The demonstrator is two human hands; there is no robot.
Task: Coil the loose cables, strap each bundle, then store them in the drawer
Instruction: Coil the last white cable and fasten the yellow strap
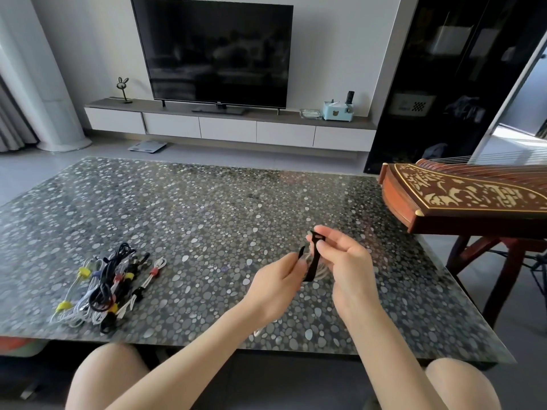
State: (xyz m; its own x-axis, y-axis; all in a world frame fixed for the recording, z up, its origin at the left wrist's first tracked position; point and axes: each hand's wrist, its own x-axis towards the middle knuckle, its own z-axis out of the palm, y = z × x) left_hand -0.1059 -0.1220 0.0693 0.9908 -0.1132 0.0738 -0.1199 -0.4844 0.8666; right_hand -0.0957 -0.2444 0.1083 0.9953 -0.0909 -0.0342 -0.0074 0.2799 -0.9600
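While the left hand (278,279) and right hand (340,255) each pinch the black strap (313,261) (pale cable (323,273) apparently behind), slack could let it uncoil.

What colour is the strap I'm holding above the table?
Black. The strap shows best in the head view, the only one here.

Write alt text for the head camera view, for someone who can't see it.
Above a pebble-patterned table, a person's left hand pinches the loose end of a black strap and the right hand pinches its top. A pile of strapped cable bundles lies at the table's left, and a television stands beyond.
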